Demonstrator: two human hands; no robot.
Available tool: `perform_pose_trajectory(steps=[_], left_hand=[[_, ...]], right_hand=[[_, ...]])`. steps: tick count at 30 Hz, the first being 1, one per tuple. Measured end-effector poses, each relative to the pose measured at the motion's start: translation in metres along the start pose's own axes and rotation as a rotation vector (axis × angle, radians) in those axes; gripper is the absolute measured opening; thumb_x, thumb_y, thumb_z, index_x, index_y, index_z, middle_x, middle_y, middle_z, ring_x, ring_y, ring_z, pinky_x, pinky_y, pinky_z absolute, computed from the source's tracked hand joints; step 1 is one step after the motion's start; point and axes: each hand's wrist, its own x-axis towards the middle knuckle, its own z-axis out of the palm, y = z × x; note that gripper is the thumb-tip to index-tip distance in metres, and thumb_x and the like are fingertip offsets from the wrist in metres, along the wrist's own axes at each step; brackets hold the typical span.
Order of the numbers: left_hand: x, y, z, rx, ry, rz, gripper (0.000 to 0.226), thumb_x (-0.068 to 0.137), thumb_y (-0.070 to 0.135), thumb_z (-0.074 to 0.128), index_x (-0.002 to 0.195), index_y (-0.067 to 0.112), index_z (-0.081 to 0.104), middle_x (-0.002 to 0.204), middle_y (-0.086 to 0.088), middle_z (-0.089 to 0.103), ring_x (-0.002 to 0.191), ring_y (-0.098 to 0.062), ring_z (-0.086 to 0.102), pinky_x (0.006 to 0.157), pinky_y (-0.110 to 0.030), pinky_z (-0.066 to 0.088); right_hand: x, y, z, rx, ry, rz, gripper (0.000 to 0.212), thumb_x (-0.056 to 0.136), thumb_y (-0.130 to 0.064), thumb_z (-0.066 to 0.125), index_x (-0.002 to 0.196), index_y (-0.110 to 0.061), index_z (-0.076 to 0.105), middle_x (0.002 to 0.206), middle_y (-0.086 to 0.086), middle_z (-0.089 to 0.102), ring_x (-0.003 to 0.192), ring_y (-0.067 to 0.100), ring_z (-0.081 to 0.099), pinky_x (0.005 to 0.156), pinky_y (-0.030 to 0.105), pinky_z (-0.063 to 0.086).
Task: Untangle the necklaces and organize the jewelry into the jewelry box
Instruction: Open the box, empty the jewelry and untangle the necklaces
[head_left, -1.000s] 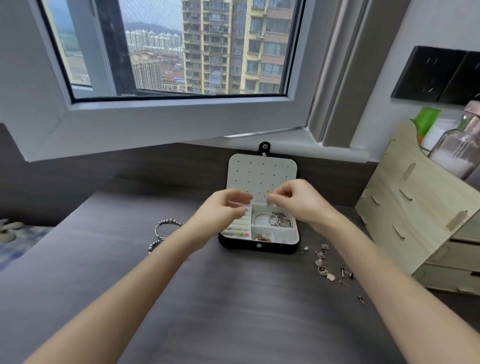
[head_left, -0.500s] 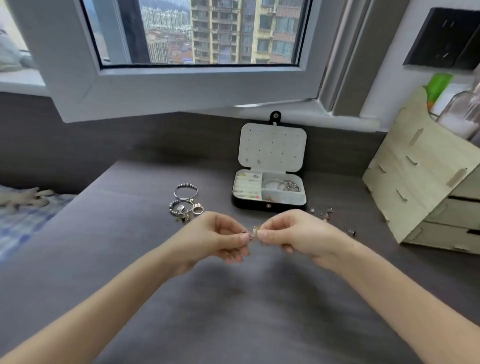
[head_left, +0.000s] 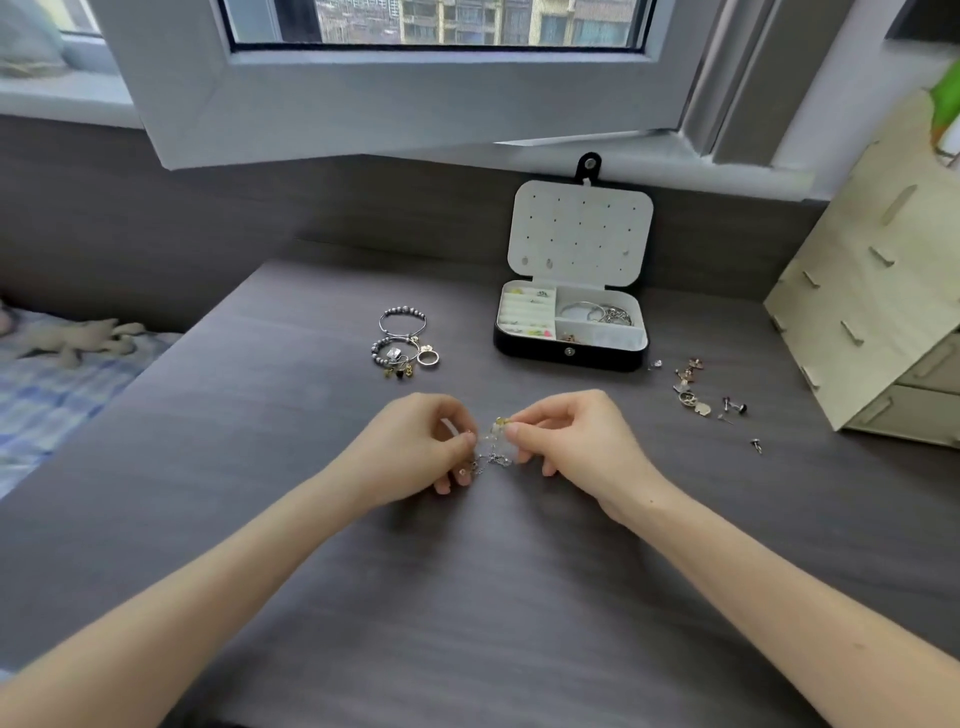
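Pinching a fine tangled chain (head_left: 496, 457) between thumb and forefinger of left hand (head_left: 415, 447) and right hand (head_left: 571, 441), low over the desk (head_left: 467, 597), well short of the open box (head_left: 571, 353). Could tighten the knot (or snap a link) if pulled apart too hard.

Thin tangled silver necklace (head_left: 493, 453) pinched between both hands above desk, open black jewelry box (head_left: 571, 332) behind

A dark grey wood-grain table (head_left: 467, 597) lies beneath the grip. Far to its right stands a pale plywood drawer organiser (head_left: 872, 291). Beyond is a white-framed window (head_left: 415, 88), and far left, blue checked bedding (head_left: 52, 384).
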Motion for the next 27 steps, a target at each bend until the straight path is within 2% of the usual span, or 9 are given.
perform_pose_trajectory(steps=[2,4,10,13,16,18,20,24,27], left_hand=[[0.002,-0.002,-0.002,0.043,0.010,-0.005,0.010,0.091,0.012,0.053,0.084,0.012,0.059,0.062,0.000,0.069,0.044,-0.011,0.057,0.052,-0.021,0.045],[0.004,-0.004,-0.003,0.067,0.018,-0.016,0.008,0.090,0.013,0.053,0.084,0.012,0.059,0.062,0.000,0.070,0.042,-0.009,0.056,0.050,-0.022,0.044],[0.010,-0.010,-0.007,0.109,0.026,-0.036,0.007,0.087,0.016,0.060,0.089,0.013,0.055,0.061,0.000,0.068,0.040,-0.007,0.053,0.047,-0.018,0.042],[0.015,-0.015,-0.011,0.162,0.078,-0.027,0.011,0.085,0.019,0.064,0.088,0.018,0.053,0.060,0.004,0.065,0.038,-0.004,0.051,0.045,-0.016,0.041],[0.015,-0.019,-0.015,0.234,0.103,-0.010,0.016,0.082,0.026,0.068,0.087,0.023,0.053,0.064,0.007,0.064,0.047,-0.003,0.053,0.054,-0.022,0.044],[0.013,-0.021,-0.017,0.300,0.105,0.002,0.021,0.080,0.032,0.071,0.090,0.025,0.054,0.070,0.008,0.062,0.058,0.001,0.051,0.059,-0.022,0.041],[0.011,-0.022,-0.018,0.336,0.092,0.007,0.026,0.078,0.035,0.072,0.094,0.026,0.054,0.072,0.010,0.061,0.064,0.004,0.050,0.058,-0.018,0.037],[0.006,-0.022,-0.023,0.364,0.026,0.008,0.034,0.075,0.039,0.074,0.100,0.029,0.052,0.074,0.012,0.061,0.067,0.005,0.050,0.063,-0.020,0.039],[0.003,-0.022,-0.026,0.394,-0.023,0.016,0.040,0.075,0.044,0.072,0.108,0.032,0.051,0.076,0.012,0.061,0.070,0.005,0.050,0.069,-0.024,0.041]], right_hand=[[0.003,-0.004,0.000,0.049,-0.001,0.021,0.007,0.083,-0.012,0.068,0.078,-0.008,0.070,0.061,0.007,0.062,0.038,0.001,0.043,0.038,0.011,0.032],[0.008,-0.007,0.001,0.067,-0.012,0.057,0.011,0.084,-0.012,0.066,0.074,-0.008,0.067,0.063,0.008,0.061,0.040,0.005,0.042,0.034,0.010,0.027],[0.029,-0.008,0.009,-0.019,-0.029,0.110,0.018,0.085,-0.017,0.063,0.068,-0.011,0.065,0.057,0.002,0.062,0.043,0.013,0.039,0.032,0.015,0.024],[0.040,-0.006,0.015,-0.176,0.025,0.067,0.021,0.084,-0.026,0.063,0.069,-0.013,0.068,0.054,-0.004,0.064,0.040,0.011,0.043,0.038,0.018,0.029],[0.049,-0.003,0.019,-0.317,0.077,0.009,0.019,0.084,-0.033,0.062,0.074,-0.018,0.068,0.055,-0.005,0.065,0.045,0.008,0.051,0.053,0.026,0.043],[0.049,-0.001,0.020,-0.389,0.114,-0.028,0.017,0.082,-0.040,0.063,0.081,-0.023,0.064,0.063,-0.005,0.067,0.063,0.011,0.061,0.068,0.029,0.050],[0.044,0.001,0.020,-0.474,0.134,-0.059,0.023,0.079,-0.049,0.064,0.086,-0.028,0.058,0.078,-0.006,0.068,0.085,0.015,0.062,0.075,0.030,0.048],[0.026,0.000,0.018,-0.619,0.100,-0.113,0.033,0.072,-0.054,0.069,0.081,-0.028,0.053,0.084,-0.010,0.060,0.091,0.015,0.056,0.068,0.028,0.035],[0.017,-0.001,0.013,-0.670,0.027,-0.154,0.036,0.069,-0.058,0.071,0.081,-0.028,0.052,0.081,-0.013,0.057,0.087,0.013,0.054,0.066,0.027,0.033]])
